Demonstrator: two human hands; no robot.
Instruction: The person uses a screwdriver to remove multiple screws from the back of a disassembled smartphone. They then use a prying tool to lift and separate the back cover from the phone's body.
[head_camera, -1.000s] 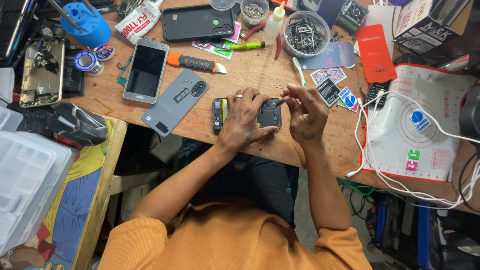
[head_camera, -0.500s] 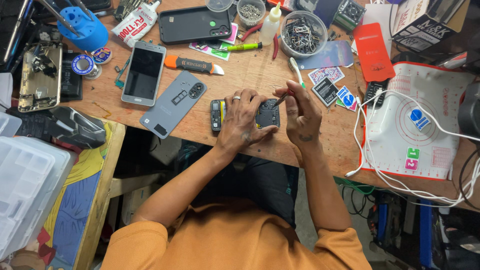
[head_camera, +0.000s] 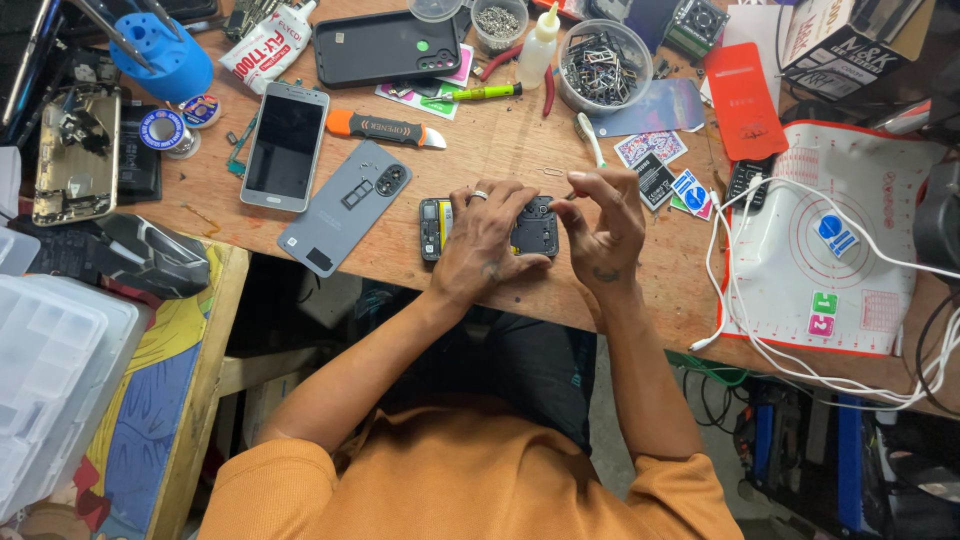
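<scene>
Little has moved since the earlier frames: both hands have stayed over the opened phone (head_camera: 490, 228) at the centre of the frame, and only the right hand's fingers have been drawn slightly lower toward its upper right corner.

The opened phone lies flat on the wooden bench (head_camera: 500, 150), back cover off, with a yellow-labelled part exposed at its left end. The left hand (head_camera: 482, 240) is laid across its middle, fingers curled and pressing it down; a ring is seen on 1 finger. The right hand (head_camera: 600, 225) is closed in a narrow pinch at the phone's upper right corner; a thin tool appears to be held there, but it is too small to be told for certain.

Judgement on the step in hand: the phone should be kept pinned flat by the left hand while the pinch works, the tip kept upright and pressure kept light, so that small parts are not lost or slipped off.

Just left of the phone, the grey back cover (head_camera: 345, 207) lies tilted, with a silver phone (head_camera: 285, 146) beside it at centre left. An orange-handled pry tool (head_camera: 385, 128) lies above these. In the upper middle of the frame a clear bowl of small metal parts (head_camera: 604, 64) is seen, and at right a white work mat (head_camera: 830, 250) with white cables (head_camera: 800, 350) looped over it.
</scene>
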